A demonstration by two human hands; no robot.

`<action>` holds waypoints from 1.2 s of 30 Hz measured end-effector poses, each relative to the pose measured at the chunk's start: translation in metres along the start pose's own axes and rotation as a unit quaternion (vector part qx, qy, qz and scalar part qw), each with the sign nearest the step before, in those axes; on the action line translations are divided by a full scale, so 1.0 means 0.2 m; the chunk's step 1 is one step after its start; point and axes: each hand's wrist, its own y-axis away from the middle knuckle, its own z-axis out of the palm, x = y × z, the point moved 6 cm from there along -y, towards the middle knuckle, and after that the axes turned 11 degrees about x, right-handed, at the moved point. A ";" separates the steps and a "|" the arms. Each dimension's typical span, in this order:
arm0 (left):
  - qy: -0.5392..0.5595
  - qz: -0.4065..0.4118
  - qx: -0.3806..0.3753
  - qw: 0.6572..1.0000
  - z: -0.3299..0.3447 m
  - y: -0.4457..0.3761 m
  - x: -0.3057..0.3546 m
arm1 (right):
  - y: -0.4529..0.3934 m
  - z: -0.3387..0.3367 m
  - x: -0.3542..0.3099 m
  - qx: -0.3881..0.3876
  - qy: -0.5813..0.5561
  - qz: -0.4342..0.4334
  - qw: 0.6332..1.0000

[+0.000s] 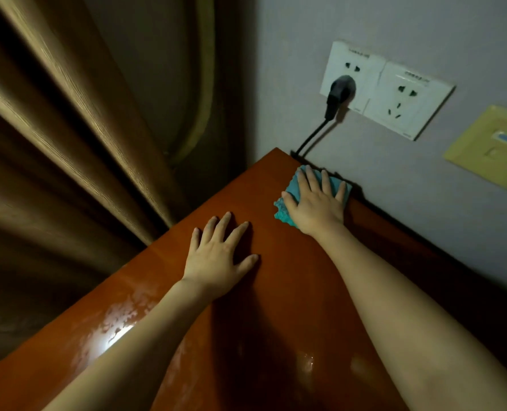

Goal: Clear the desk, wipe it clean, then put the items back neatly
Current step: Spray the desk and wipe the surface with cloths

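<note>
Against the wall at the far corner of the desk, a black plug sits in a white double socket, its cord dropping behind the desk edge just beside the cloth. A yellow plate lies further right; ribbed brown curtains hang left. On the glossy, streaky-wet orange wood, the right hand presses the nubbly teal cloth flat with straight, spread fingers. Nearby, the left hand rests palm-down on the desk, fingers splayed, holding nothing.
</note>
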 end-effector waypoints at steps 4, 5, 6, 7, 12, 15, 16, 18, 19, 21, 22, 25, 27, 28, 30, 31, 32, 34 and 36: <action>0.005 -0.003 0.007 1.000 -0.01 -0.04 -0.04 | -0.09 0.02 -0.11 -0.001 -0.002 -0.026 1.000; 0.005 -0.006 0.012 1.000 -0.02 -0.04 -0.05 | -0.12 0.03 -0.13 -0.001 -0.002 -0.032 0.999; 0.003 -0.009 0.015 1.000 -0.03 -0.05 -0.07 | -0.14 0.03 -0.16 0.001 -0.002 -0.039 0.999; 0.000 -0.010 0.016 1.000 -0.03 -0.05 -0.09 | -0.16 0.04 -0.19 0.002 -0.002 -0.045 0.999; -0.010 -0.004 0.017 1.000 -0.01 -0.05 -0.12 | -0.24 0.06 -0.36 0.001 0.010 -0.109 0.994; -0.013 -0.008 0.019 1.000 0.00 -0.04 -0.11 | -0.24 0.07 -0.46 -0.001 0.002 -0.164 0.986; -0.012 -0.009 0.020 1.000 0.00 -0.04 -0.11 | -0.23 0.07 -0.47 0.000 0.000 -0.168 0.986; -0.008 -0.010 0.017 1.000 0.00 -0.02 -0.11 | -0.21 0.07 -0.48 -0.004 -0.004 -0.157 0.988; -0.006 -0.012 0.015 1.000 0.00 -0.01 -0.10 | -0.19 0.07 -0.47 -0.006 -0.007 -0.147 0.989; 0.000 -0.021 0.016 1.000 0.00 0.03 -0.09 | -0.13 0.06 -0.44 -0.005 -0.012 -0.131 0.991; 0.002 -0.025 0.016 1.000 0.01 0.04 -0.07 | -0.09 0.05 -0.41 -0.006 -0.014 -0.123 0.992; 0.009 -0.039 0.017 0.999 0.03 0.09 -0.03 | 0.05 0.03 -0.30 -0.009 -0.014 -0.092 0.996; 0.018 -0.048 0.006 0.999 0.03 0.12 0.02 | 0.16 0.02 -0.21 -0.012 -0.018 -0.064 0.998; 0.021 -0.047 -0.001 0.999 0.04 0.14 0.05 | 0.22 0.00 -0.16 -0.012 -0.018 -0.052 0.998; 0.024 -0.037 -0.008 0.999 0.05 0.17 0.13 | 0.34 -0.02 -0.06 -0.011 -0.016 -0.033 0.999; 0.027 -0.028 -0.008 0.999 0.06 0.20 0.18 | 0.40 -0.03 0.00 -0.014 -0.014 -0.024 1.000; 0.030 -0.020 -0.008 0.999 0.07 0.23 0.23 | 0.46 -0.04 0.06 -0.017 -0.010 -0.015 1.000; 0.036 -0.001 -0.006 0.999 0.10 0.29 0.33 | 0.57 -0.06 0.17 -0.022 0.001 0.004 1.000; 0.042 0.017 -0.005 0.999 0.14 0.36 0.44 | 0.68 -0.08 0.28 -0.028 0.006 0.020 0.999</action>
